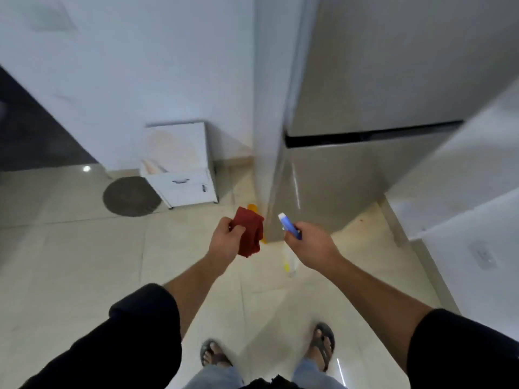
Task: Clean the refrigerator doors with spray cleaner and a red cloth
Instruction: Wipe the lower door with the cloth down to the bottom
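Both tools are carried ready before the refrigerator doors [365, 175]. The red cloth [250, 234] is bunched in the left hand [224, 242] for wiping. The spray cleaner [290, 234] is gripped by the right hand [311, 242], nozzle aimed at the lower door.

I see the red cloth [250, 234] crumpled in my left hand [224, 241]; at its 3 o'clock my right hand [313, 244] grips the spray bottle [289, 225], blue-and-white head uppermost; closed grey refrigerator doors [379, 88] stand at 1 o'clock
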